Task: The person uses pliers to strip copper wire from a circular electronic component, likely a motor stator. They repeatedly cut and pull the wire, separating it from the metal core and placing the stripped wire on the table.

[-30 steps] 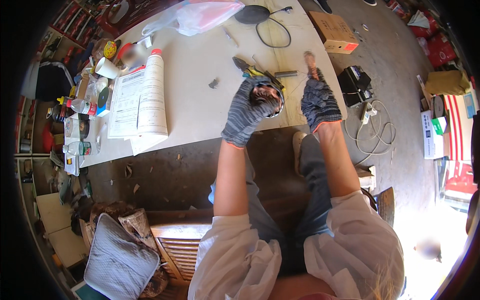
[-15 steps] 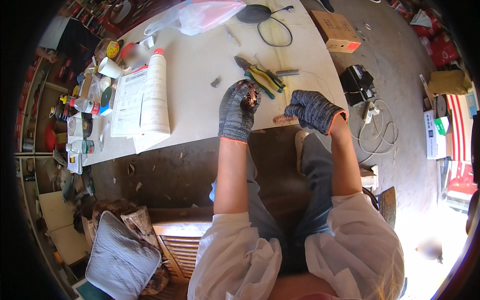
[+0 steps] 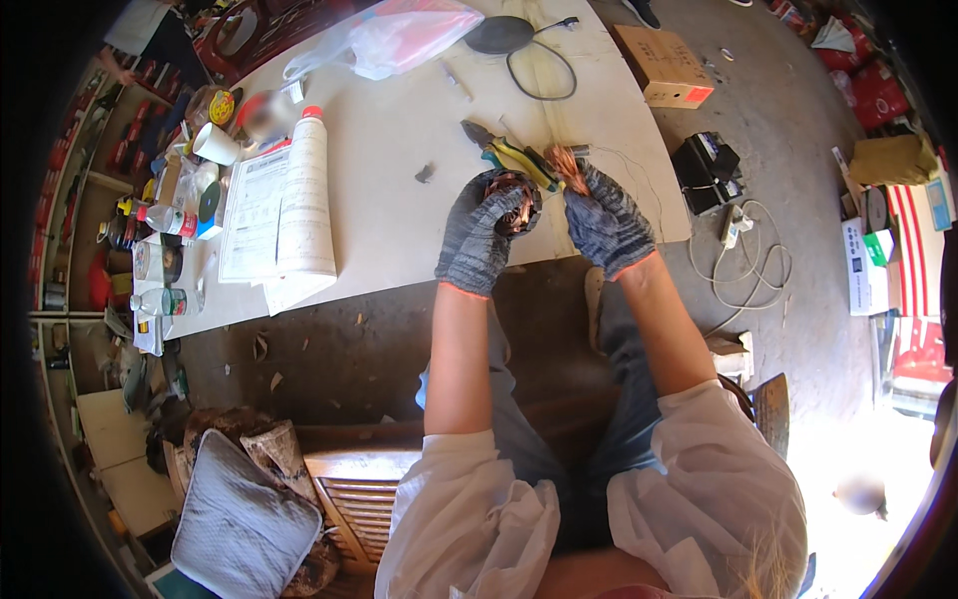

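Two gloved hands are working over the near edge of the pale worktable (image 3: pixel 399 150), and I am watching them from above. My left hand (image 3: pixel 482 232), in a grey knit glove, is curling its fingers closed around a round dark motor core wound with copper wire (image 3: pixel 511 190), holding it just above the table edge. My right hand (image 3: pixel 606 222), gloved the same way, is pinching a tuft of loose copper wire strands (image 3: pixel 567 164) that is sticking up from its fingertips, right beside the core. Just beyond both hands, green-and-yellow-handled pliers (image 3: pixel 514 155) are lying on the table, close enough to be crowding the wire tuft. Farther off to the left of the left hand, a white plastic bottle with a red cap (image 3: pixel 306 190) is lying beside a sheet of printed paper (image 3: pixel 251 212). Far beyond the right hand, a brown cardboard box (image 3: pixel 664 65) is sitting at the table's corner.
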`<action>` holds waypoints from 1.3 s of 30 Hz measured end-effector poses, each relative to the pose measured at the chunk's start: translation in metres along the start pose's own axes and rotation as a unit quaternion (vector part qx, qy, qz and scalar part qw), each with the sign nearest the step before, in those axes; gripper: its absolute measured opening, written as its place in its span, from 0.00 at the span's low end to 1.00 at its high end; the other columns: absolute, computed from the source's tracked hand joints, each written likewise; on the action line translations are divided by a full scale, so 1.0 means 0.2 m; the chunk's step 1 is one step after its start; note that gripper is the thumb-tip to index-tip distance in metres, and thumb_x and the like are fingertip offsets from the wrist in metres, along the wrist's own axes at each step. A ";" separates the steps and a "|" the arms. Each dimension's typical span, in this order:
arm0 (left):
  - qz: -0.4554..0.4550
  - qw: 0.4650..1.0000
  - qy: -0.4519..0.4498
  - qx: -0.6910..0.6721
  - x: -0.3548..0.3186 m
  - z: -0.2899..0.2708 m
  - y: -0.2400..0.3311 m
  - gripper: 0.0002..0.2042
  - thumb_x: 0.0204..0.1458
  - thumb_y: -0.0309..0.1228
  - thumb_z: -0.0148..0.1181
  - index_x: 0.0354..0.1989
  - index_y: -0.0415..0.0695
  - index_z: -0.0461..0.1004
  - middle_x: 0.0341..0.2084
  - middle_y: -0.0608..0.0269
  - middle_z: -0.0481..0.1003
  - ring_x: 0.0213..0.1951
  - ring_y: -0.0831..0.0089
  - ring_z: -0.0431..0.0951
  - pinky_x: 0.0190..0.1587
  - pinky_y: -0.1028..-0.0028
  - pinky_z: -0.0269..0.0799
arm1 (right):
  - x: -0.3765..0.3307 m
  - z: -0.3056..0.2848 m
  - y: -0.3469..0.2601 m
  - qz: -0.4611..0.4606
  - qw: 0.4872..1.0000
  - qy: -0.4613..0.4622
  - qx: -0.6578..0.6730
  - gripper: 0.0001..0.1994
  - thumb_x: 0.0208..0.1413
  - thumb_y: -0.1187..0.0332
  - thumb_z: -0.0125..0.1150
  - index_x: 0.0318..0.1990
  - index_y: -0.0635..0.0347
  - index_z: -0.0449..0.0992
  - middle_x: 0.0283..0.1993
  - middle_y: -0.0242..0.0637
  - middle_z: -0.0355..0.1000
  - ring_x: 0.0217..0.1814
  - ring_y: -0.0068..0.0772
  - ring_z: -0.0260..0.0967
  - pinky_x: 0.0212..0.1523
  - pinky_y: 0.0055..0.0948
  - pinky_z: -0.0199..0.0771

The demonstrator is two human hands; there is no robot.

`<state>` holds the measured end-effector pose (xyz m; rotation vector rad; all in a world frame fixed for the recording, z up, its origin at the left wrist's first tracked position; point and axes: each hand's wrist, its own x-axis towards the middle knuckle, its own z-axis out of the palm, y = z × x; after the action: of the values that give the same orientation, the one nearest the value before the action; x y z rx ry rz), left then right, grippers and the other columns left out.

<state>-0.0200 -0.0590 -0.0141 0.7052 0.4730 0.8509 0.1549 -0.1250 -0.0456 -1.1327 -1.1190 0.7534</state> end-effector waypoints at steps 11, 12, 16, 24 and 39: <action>0.094 0.981 0.020 0.169 0.02 -0.04 -0.06 0.19 0.41 0.19 0.60 0.45 0.37 0.69 0.36 0.59 0.74 0.36 0.70 0.76 0.42 0.73 0.73 | 0.03 -0.05 -0.48 0.132 0.899 -0.190 -0.373 0.07 0.51 0.68 0.59 0.31 0.62 0.72 0.21 0.42 0.68 0.24 0.44 0.69 0.27 0.37 0.67; 0.115 0.968 0.025 0.220 0.03 -0.04 -0.08 0.19 0.41 0.19 0.60 0.45 0.37 0.69 0.36 0.60 0.74 0.36 0.71 0.76 0.42 0.73 0.73 | 0.02 -0.06 -0.46 0.117 0.886 -0.158 -0.419 0.08 0.51 0.66 0.58 0.31 0.61 0.71 0.24 0.45 0.70 0.28 0.47 0.69 0.30 0.39 0.67; 0.163 0.941 0.073 0.288 0.05 -0.04 -0.11 0.19 0.42 0.20 0.60 0.46 0.38 0.68 0.37 0.60 0.74 0.38 0.73 0.75 0.43 0.74 0.72 | 0.04 0.09 -0.44 0.126 0.872 -0.024 -0.472 0.11 0.53 0.60 0.54 0.35 0.59 0.69 0.32 0.48 0.73 0.37 0.54 0.69 0.36 0.45 0.68; 0.158 0.971 0.102 0.147 0.03 0.01 -0.08 0.19 0.43 0.24 0.63 0.46 0.38 0.68 0.38 0.58 0.73 0.39 0.69 0.74 0.42 0.71 0.74 | -0.01 0.15 -0.27 -0.036 0.945 0.123 -0.300 0.05 0.56 0.69 0.54 0.38 0.55 0.74 0.31 0.37 0.74 0.25 0.33 0.71 0.27 0.31 0.70; 0.119 0.980 0.161 0.018 0.04 -0.02 -0.15 0.18 0.43 0.21 0.62 0.44 0.39 0.69 0.36 0.59 0.74 0.37 0.67 0.76 0.40 0.69 0.75 | 0.01 0.30 -0.12 0.184 0.919 0.285 0.200 0.07 0.57 0.66 0.55 0.31 0.58 0.69 0.20 0.32 0.67 0.14 0.18 0.58 0.13 0.18 0.57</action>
<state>-0.0022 -0.0641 -0.0401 0.6674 0.7029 1.1944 0.0974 -0.1127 -0.0198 -1.1147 -0.2416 0.8202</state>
